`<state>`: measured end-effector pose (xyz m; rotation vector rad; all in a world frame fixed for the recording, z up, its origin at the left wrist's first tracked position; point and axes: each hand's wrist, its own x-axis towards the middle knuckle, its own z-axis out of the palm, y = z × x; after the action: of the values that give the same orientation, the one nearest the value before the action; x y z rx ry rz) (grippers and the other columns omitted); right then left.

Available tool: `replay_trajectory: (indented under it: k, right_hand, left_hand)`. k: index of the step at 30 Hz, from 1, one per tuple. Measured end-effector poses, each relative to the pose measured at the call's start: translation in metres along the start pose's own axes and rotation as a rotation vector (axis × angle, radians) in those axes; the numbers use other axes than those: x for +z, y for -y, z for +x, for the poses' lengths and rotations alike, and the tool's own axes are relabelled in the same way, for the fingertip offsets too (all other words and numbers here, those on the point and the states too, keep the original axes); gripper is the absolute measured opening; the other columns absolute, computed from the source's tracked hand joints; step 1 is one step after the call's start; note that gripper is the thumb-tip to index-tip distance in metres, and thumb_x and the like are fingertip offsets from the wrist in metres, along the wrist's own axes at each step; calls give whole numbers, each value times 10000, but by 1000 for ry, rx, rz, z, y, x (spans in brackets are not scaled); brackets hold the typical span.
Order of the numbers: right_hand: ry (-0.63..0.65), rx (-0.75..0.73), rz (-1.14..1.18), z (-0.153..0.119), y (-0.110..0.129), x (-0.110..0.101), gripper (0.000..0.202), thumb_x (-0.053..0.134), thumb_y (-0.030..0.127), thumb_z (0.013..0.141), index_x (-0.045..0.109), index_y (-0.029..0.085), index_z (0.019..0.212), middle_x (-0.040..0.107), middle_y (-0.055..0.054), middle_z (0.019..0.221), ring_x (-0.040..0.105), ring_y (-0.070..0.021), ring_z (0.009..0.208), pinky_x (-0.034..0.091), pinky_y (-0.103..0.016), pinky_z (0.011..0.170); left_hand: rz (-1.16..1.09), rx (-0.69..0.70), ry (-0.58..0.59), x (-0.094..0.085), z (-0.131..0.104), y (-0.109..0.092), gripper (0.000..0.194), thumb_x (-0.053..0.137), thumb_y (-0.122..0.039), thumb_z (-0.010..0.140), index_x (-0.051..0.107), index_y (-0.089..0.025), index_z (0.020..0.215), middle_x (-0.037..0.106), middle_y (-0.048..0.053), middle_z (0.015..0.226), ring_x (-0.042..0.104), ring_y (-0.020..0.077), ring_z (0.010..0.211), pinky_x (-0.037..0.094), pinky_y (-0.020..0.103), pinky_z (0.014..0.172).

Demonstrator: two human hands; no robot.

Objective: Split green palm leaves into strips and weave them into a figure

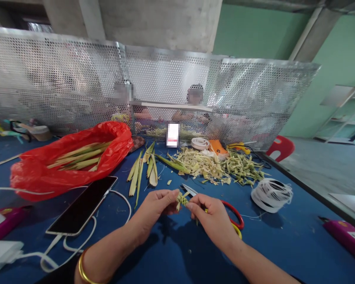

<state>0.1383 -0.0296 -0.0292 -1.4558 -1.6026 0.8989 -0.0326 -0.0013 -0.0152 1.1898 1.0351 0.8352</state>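
Note:
Near the middle of the blue table (177, 252), a small woven piece of pale green leaf strips (182, 199) is held between both hands. My left hand (159, 205) pinches its left side between thumb and fingers. On the right side, the thumb and fingertips of my right hand (210, 215) close on the piece. Scissors with red and yellow handles (238, 217) lie partly hidden behind my right hand, blades pointing up and left. Beyond the hands are long green leaf pieces (153, 169) and a pile of cut leaf strips (207, 165).
A red plastic bag (29, 173) with long leaves, a phone (83, 207) and white cables are at the left. To the right are a spool of white strip (270, 195) and a purple tool (344, 236). A perforated screen (165, 75) stands behind, people beyond it.

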Motion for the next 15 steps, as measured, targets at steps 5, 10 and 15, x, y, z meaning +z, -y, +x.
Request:
replay_trajectory:
  k: [5,10,15]
  right_hand:
    - [47,-23,3,-2,1,1,171,555,298,808,604,177,698,601,19,604,499,-112,559,372,-219,546]
    - [83,-26,97,-1,7,-1,168,543,261,783,575,172,643,594,10,586,521,-124,579,402,-238,596]
    - [21,-27,88,-2,5,0,150,550,284,792,592,178,695,605,10,615,538,-136,611,406,-241,605]
  left_hand:
    - [56,46,-45,-2,2,0,293,693,-434,682,656,-151,614,607,13,602,513,128,624,410,253,672]
    - [-66,0,-20,1,-3,-6,317,678,-463,686,645,-158,605,602,15,599,517,130,606,410,257,668]
    - [-99,9,-105,4,-4,-8,340,677,-494,684,649,-161,620,599,10,623,522,131,618,406,253,674]
